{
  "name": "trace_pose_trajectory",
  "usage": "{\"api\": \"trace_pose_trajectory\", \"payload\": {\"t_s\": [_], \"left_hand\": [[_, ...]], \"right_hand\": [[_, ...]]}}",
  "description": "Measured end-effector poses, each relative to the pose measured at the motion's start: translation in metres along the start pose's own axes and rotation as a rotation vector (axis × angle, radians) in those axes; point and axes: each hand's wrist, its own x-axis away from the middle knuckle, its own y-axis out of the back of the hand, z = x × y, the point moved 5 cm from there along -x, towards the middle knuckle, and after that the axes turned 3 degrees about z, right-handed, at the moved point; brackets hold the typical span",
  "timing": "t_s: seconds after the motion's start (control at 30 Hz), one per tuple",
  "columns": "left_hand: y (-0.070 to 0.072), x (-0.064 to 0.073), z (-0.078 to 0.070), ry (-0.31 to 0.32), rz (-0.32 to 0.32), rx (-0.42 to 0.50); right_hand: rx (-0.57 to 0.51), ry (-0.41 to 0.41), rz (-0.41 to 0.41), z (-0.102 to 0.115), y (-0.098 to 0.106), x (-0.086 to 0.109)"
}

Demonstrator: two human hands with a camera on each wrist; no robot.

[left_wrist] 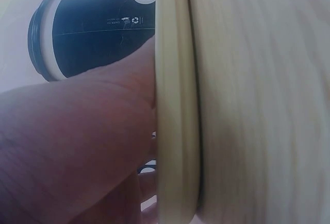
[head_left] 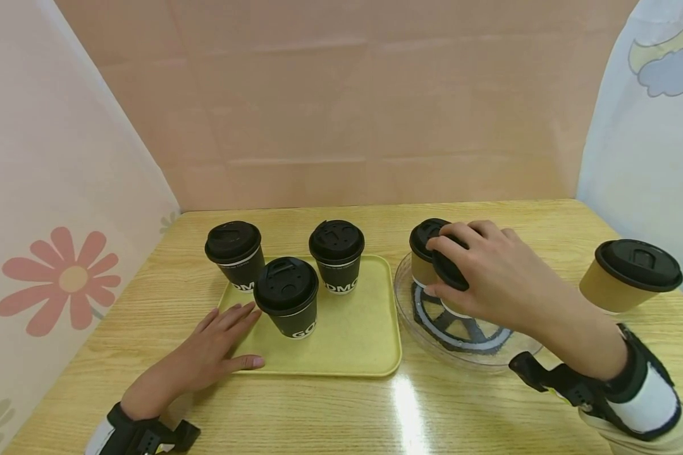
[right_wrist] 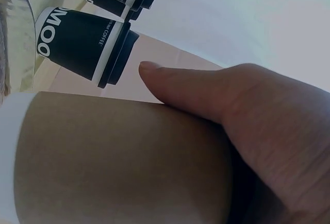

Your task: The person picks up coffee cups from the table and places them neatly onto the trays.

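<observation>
My right hand (head_left: 506,278) grips a brown paper cup (right_wrist: 124,157) with a black lid from above, fingers and thumb around its top. That cup is upright over a clear round tray (head_left: 526,347); whether it touches the tray cannot be told. Beside it on the round tray stands another brown cup (head_left: 421,270), partly hidden by the hand. My left hand (head_left: 207,351) rests on the left edge of a yellow tray (head_left: 353,344), fingers extended. Nearest its fingertips is a black lidded cup (head_left: 290,306). Two more black cups, one at the back left (head_left: 236,253) and another at the back middle (head_left: 337,256), stand behind.
A third brown lidded cup (head_left: 626,278) stands on the wooden table (head_left: 319,417) at the right, beyond my right forearm. A pink-beige wall (head_left: 364,107) closes off the back. Patterned white sheets flank the table on the left (head_left: 51,164) and right (head_left: 649,164).
</observation>
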Motion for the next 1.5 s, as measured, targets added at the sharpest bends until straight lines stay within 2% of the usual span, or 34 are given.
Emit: {"api": "trace_pose_trajectory", "payload": {"t_s": [0.17, 0.5, 0.7, 1.03, 1.5], "left_hand": [[0.000, 0.000, 0.000, 0.002, 0.002, 0.001], [0.000, 0.001, 0.000, 0.002, -0.004, 0.006], [-0.001, 0.002, 0.001, 0.024, 0.010, 0.030], [-0.002, 0.001, 0.001, 0.014, 0.005, 0.018], [-0.001, -0.001, 0.001, -0.005, -0.006, -0.011]], "right_hand": [[-0.003, -0.011, 0.033, 0.002, -0.003, 0.000], [-0.014, -0.008, 0.048, 0.006, -0.007, -0.001], [-0.019, -0.007, 0.081, 0.009, -0.012, -0.001], [-0.016, -0.014, 0.147, 0.011, -0.019, 0.000], [0.009, -0.018, 0.172, 0.013, -0.025, -0.001]]}}
